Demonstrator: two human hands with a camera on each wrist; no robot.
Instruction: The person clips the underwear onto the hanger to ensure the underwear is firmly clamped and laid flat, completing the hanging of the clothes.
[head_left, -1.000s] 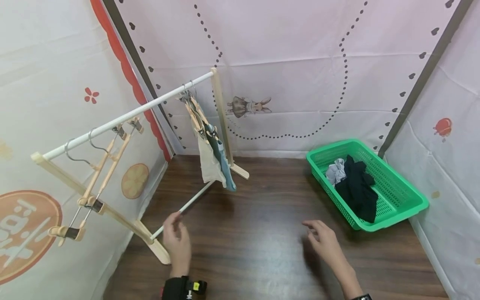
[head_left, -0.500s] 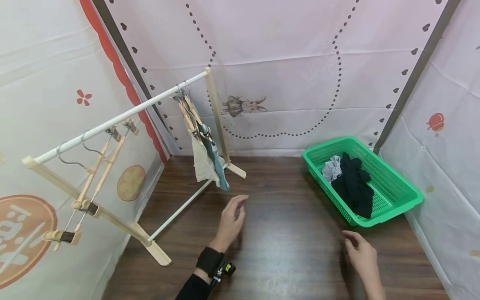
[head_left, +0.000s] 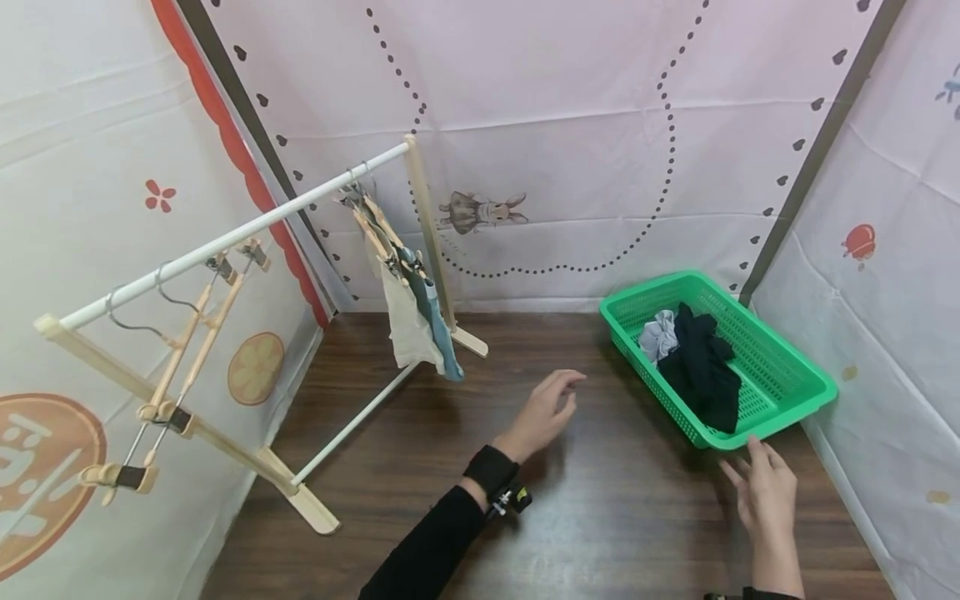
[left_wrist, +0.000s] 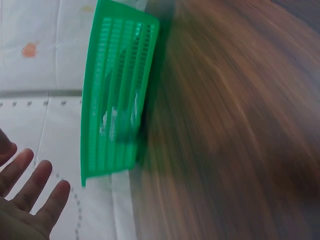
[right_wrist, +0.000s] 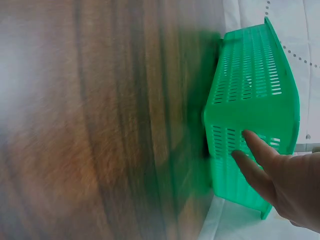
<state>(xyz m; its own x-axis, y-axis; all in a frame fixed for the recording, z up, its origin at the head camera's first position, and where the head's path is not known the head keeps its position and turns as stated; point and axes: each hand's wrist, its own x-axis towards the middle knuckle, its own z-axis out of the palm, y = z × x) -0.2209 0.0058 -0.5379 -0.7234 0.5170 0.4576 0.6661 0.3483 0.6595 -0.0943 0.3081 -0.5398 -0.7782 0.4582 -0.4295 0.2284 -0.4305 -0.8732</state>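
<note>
A green plastic basket [head_left: 787, 358] stands on the floor at the right, holding a black cloth [head_left: 701, 371] and a light grey cloth [head_left: 658, 335]. At its near corner is my right hand [head_left: 767, 492], fingers extended and empty; in the right wrist view its fingers [right_wrist: 257, 175] overlap the basket's end wall, and whether they touch I cannot tell. My left hand [head_left: 542, 414] is over the floor left of the basket, apart from it. The left wrist view shows its fingers [left_wrist: 37, 185] spread, with nothing in them.
A drying rack with a white rail [head_left: 232, 236] stands at the left. Wooden clip hangers [head_left: 183, 346] hang at its near end; white [head_left: 411, 317] and blue garments [head_left: 442, 333] hang at its far end. Printed fabric walls [head_left: 555, 167] enclose the dark wooden floor [head_left: 600, 517].
My left hand has moved from beside the rack rightward toward the basket. My right hand has gone right and up to the basket's near corner. The view has shifted slightly.
</note>
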